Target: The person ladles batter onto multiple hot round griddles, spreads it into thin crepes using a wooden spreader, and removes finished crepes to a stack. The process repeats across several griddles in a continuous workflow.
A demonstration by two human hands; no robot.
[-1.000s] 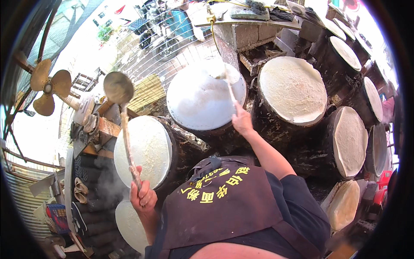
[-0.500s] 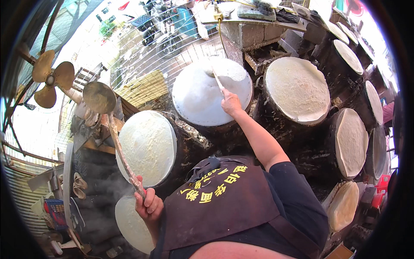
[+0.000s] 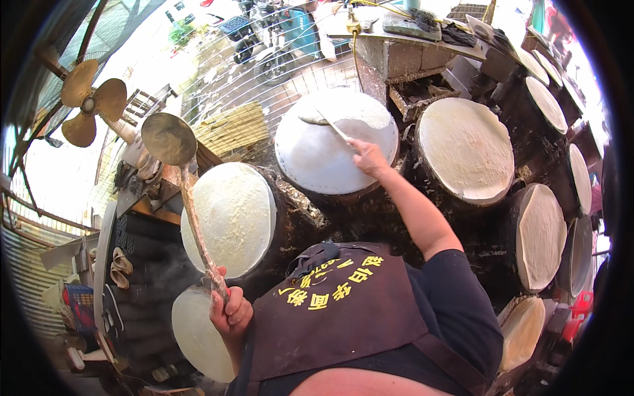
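My left hand (image 3: pixel 230 309) is closed round the batter-crusted handle of a long ladle (image 3: pixel 169 139). The ladle's round bowl is raised to the left, beyond the near-left griddle (image 3: pixel 228 218), which carries a pale, lumpy sheet. Out ahead, my right hand (image 3: pixel 368 158) grips the thin, light handle of a spreader (image 3: pixel 339 132). Its greyish, narrow head lies on the far middle griddle (image 3: pixel 330 165). That round top looks white and smooth, with a creamier, rougher patch along its far right side.
To the right stands a griddle with a pale flatbread sheet (image 3: pixel 465 150), and another sheet (image 3: pixel 541 237) lies nearer. A pale round griddle (image 3: pixel 200 333) sits low left, by faint steam. A bladed fan (image 3: pixel 88 104) is at the left. Behind are a wire fence and a motorbike (image 3: pixel 274 66).
My right hand and the spreader have shifted slightly across the far griddle, the head now lying more crosswise. The whole view has moved a little; my left hand still holds the ladle.
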